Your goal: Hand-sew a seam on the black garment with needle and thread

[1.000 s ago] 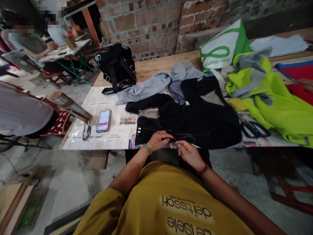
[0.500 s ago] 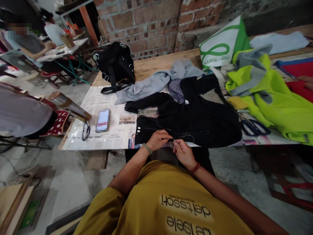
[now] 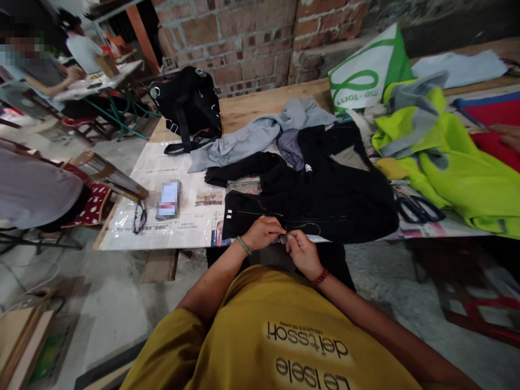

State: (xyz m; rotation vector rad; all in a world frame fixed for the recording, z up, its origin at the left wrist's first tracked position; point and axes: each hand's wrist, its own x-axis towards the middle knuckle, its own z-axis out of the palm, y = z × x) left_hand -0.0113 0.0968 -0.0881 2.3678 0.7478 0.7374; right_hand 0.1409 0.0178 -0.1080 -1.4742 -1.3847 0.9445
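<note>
A black garment (image 3: 345,203) lies spread at the front edge of the table, with a line of pale stitching and a loose white thread (image 3: 311,224) on it. My left hand (image 3: 264,233), with a green bead bracelet, is closed at the garment's near edge, its fingertips pinching the cloth there. My right hand (image 3: 303,252), wearing a red bracelet, is pinched close against the left fingertips. A thin shiny needle showed at its fingers a moment ago; now the fingers hide it. The loose thread curves beside the right hand.
A phone (image 3: 168,199), glasses (image 3: 140,218) and a cylindrical container (image 3: 109,174) are on the left. Scissors (image 3: 418,208) lie right, by a neon-yellow garment (image 3: 467,168). Behind are a grey garment (image 3: 247,142), black bag (image 3: 189,105) and green-white bag (image 3: 365,73). Other people sit left; another person's hand (image 3: 507,135) shows right.
My hands have drawn closer, their fingertips meeting. The shiny sliver between them is out of sight now. The whole view has shifted slightly.
</note>
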